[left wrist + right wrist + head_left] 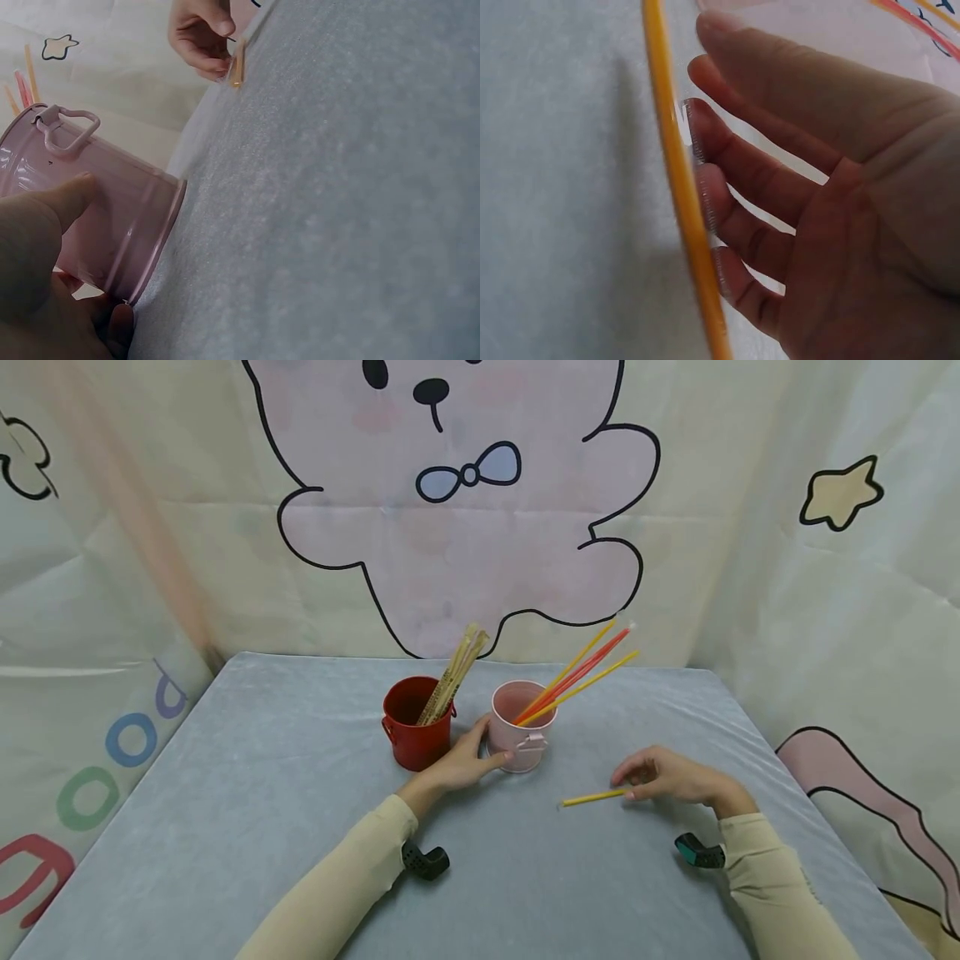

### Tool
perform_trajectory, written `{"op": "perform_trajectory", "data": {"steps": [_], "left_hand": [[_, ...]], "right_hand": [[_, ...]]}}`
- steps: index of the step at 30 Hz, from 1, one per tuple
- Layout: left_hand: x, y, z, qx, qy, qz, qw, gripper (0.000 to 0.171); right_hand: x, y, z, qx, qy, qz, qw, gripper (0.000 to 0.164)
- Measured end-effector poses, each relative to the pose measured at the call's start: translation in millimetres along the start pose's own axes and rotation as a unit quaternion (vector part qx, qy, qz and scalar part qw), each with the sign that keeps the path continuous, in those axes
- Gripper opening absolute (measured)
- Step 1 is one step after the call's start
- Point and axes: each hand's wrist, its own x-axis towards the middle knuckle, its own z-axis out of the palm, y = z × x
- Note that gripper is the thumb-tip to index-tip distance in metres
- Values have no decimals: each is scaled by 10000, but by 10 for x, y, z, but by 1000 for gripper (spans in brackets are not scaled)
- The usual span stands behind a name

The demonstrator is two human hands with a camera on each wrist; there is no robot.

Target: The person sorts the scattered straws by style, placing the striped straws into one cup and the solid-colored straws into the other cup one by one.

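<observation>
A small pink metal bucket (517, 743) stands upright on the table, with several yellow and red straws (573, 681) leaning out to the right. My left hand (463, 764) grips it low down, thumb across the front and fingers round the back, as the left wrist view shows too. To the right, my right hand (671, 777) holds a yellow straw (592, 797) at the fingertips, close over the cloth. Clear wrapping shows along this straw (679, 165) in the right wrist view, where the fingers are bent against it.
Left of the pink bucket stands a red bucket (418, 747) holding several paper-wrapped sticks (453, 681). A light blue cloth (262, 793) covers the table. Printed fabric (465, 552) hangs behind and at both sides. A black wrist device (425, 862) sits below the left hand.
</observation>
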Motion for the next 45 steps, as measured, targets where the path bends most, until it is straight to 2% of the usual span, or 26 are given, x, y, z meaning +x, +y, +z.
{"op": "perform_trajectory", "data": {"steps": [9, 13, 17, 24, 26, 31, 33, 38, 45], "left_hand": [[-10, 24, 4, 89, -30, -90, 9999, 88], [-8, 25, -5, 102, -31, -110, 9999, 88], [-13, 30, -6, 43, -19, -98, 9999, 88], [-14, 26, 5, -34, -19, -103, 9999, 87], [-40, 73, 0, -64, -28, -156, 9999, 87], [-36, 56, 7, -23, 5, -171, 9999, 87], [-9, -1, 15, 21, 12, -126, 9999, 87], [-13, -1, 12, 34, 10, -92, 10000, 87], [-20, 11, 6, 63, 24, -93, 9999, 87]], "right_hand": [[8, 44, 49, -226, 102, -92, 9997, 23], [46, 1, 77, -537, 224, -215, 9981, 17], [91, -47, 106, -778, 378, -161, 9961, 9], [99, -78, 125, -675, 457, 16, 9967, 7], [93, -88, 127, -612, 479, 48, 9970, 8], [79, -106, 119, -538, 538, 24, 9971, 8], [72, -121, 111, -655, 625, -46, 9959, 7], [67, -190, 106, -1037, 1015, -322, 9889, 5], [60, -313, 111, -1220, 1532, -481, 9795, 5]]}}
